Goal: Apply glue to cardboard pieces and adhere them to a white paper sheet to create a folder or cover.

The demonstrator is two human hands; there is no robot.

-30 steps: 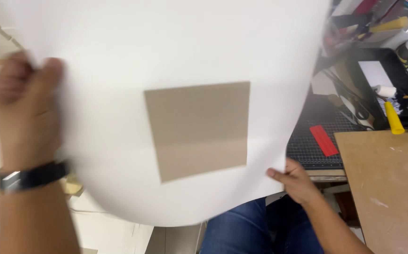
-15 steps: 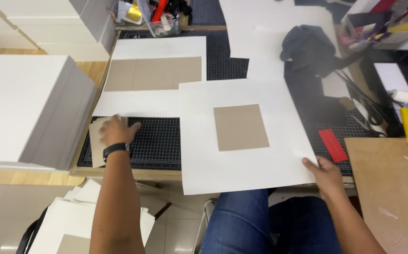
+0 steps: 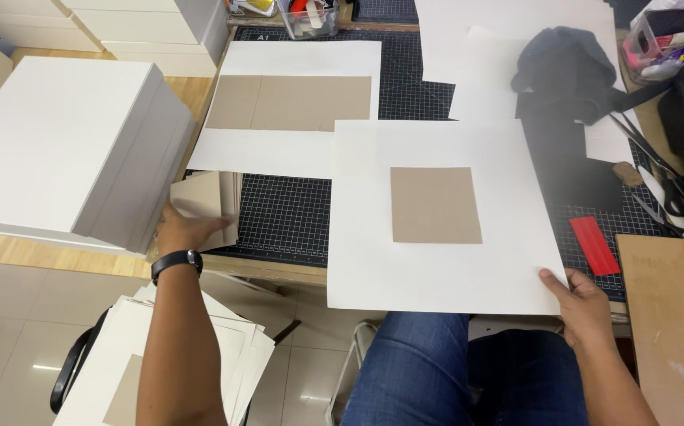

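Observation:
A large white sheet with a brown card square stuck at its middle lies on the black gridded cutting mat, overhanging the table's front edge. My right hand pinches the sheet's near right corner. My left hand, a black watch on its wrist, lifts a brown card piece off a small stack at the mat's left edge. A second white sheet carrying a longer brown card strip lies farther back.
A stack of white boxes stands at the left. More finished white sheets pile low on the left beside my leg. Black cloth, scissors, a red scraper and a brown board sit at the right.
The white sheet has come down from in front of the camera onto the mat. My left hand let go of it and moved left to the brown card stack, now lifting a piece.

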